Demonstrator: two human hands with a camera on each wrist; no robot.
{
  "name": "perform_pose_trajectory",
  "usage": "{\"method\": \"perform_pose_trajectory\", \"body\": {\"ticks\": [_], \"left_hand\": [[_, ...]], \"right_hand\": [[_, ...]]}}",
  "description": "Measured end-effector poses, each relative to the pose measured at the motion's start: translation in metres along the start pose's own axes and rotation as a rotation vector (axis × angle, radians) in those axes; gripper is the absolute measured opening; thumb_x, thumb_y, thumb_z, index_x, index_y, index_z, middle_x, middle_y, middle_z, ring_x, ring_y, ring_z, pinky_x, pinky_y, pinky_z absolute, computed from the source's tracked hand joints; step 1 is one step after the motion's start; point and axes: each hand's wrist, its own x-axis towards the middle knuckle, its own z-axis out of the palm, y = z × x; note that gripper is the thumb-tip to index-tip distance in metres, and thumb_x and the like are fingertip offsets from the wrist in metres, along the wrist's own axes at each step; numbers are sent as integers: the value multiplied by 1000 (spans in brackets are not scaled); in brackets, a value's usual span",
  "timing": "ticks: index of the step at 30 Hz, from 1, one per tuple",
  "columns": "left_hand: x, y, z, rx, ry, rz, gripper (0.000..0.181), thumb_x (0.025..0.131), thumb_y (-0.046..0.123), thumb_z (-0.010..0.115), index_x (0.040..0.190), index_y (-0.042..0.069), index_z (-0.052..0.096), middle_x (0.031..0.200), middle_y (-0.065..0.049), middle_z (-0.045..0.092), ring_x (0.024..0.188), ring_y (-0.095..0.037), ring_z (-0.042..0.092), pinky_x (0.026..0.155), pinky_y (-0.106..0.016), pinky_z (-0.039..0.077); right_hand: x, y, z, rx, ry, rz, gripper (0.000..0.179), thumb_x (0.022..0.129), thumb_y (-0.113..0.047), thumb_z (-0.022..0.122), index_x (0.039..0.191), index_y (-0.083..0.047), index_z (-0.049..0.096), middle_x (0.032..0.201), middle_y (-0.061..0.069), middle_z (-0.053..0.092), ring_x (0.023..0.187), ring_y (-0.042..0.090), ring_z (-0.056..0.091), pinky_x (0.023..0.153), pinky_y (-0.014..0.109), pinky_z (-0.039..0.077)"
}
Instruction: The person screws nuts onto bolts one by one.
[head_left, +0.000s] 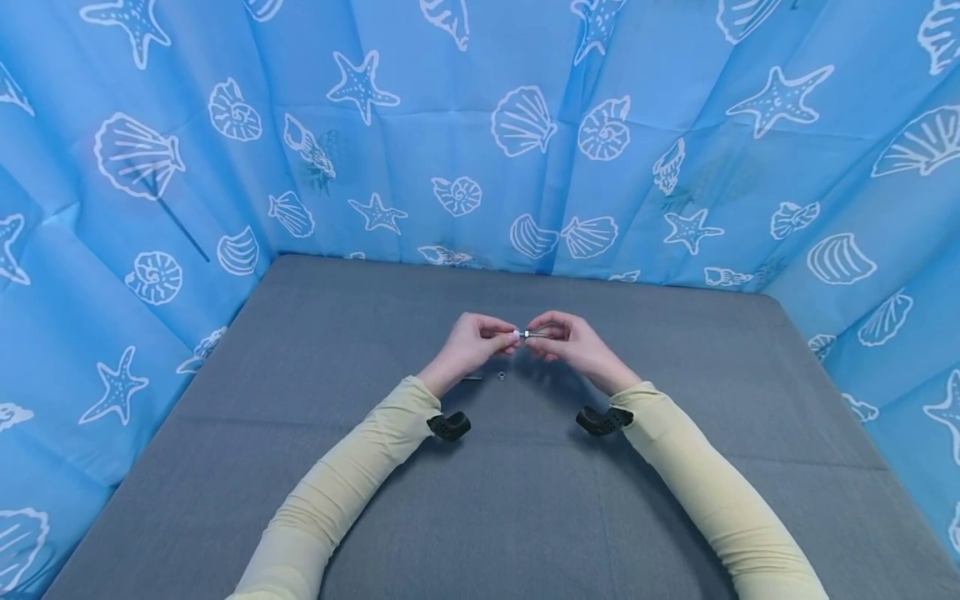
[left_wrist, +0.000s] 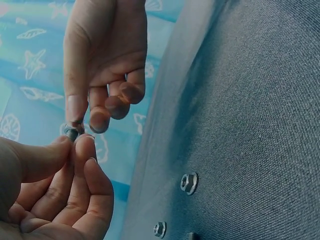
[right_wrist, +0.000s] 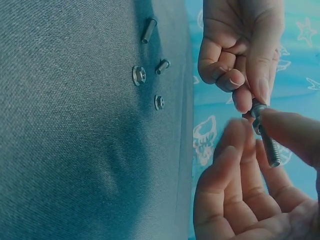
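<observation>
Above the table, my left hand [head_left: 474, 343] pinches the head end of a metal bolt [right_wrist: 271, 147] between thumb and fingers. Its threaded shank points toward my right palm. A hex nut [right_wrist: 257, 126] sits around the shank close to the left fingertips. My right hand [head_left: 573, 343] holds this nut with thumb and index finger, the other fingers loosely bent below. In the left wrist view, fingertips hide most of the bolt [left_wrist: 71, 132].
On the grey cloth-covered table [head_left: 480, 517] lie a larger flange nut [right_wrist: 139, 75], a smaller flange nut [right_wrist: 159, 102], a longer bolt [right_wrist: 149, 31] and a shorter bolt [right_wrist: 162, 67]. A blue shell-patterned curtain [head_left: 420, 150] hangs behind the table and along its sides.
</observation>
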Motion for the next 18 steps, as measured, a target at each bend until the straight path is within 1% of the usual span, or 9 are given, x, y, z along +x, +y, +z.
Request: {"method": "perform_pose_trajectory", "body": {"ticks": [3, 7, 9, 14, 16, 18], "left_hand": [[0, 1, 0, -2, -5, -9, 20, 90, 8, 67, 107, -3, 70, 87, -9, 71, 79, -18, 69, 79, -41, 56], [0, 1, 0, 2, -7, 0, 20, 91, 8, 67, 107, -3, 70, 87, -9, 71, 80, -18, 69, 79, -40, 56], [0, 1, 0, 1, -6, 3, 20, 91, 8, 67, 106, -3, 70, 87, -9, 71, 80, -18, 69, 79, -40, 56], [0, -1, 0, 0, -7, -7, 20, 90, 7, 67, 107, -3, 69, 87, -9, 71, 79, -18, 69, 79, -40, 56], [0, -1, 0, 5, -5, -3, 20, 90, 7, 67, 107, -3, 69, 87, -9, 71, 79, -18, 69, 79, -40, 56], [1, -2, 0, 6, -3, 3, 20, 90, 7, 67, 107, -4, 69, 88, -10, 71, 79, -18, 69, 79, -40, 56]], "right_hand": [[1, 1, -1, -24, -5, -16, 30, 94, -16, 64, 117, 2, 57, 110, 28, 61, 101, 41, 58, 84, 52, 50], [1, 0, -1, -58, 13, 2, 32, 96, -25, 61, 114, 2, 61, 103, 23, 62, 96, 37, 58, 82, 48, 51], [0, 0, -1, -54, 18, 5, 32, 96, -25, 61, 114, 2, 61, 103, 22, 62, 96, 37, 57, 82, 48, 51], [-1, -1, 0, -15, 3, -25, 27, 94, -14, 64, 116, 1, 58, 111, 24, 61, 103, 44, 55, 83, 51, 49], [-1, -1, 1, -21, 8, -27, 26, 94, -15, 64, 114, 1, 60, 109, 25, 61, 102, 44, 55, 83, 51, 49], [-1, -2, 1, -28, 14, -14, 28, 95, -20, 62, 113, 2, 62, 106, 24, 62, 99, 42, 56, 83, 51, 49]]}}
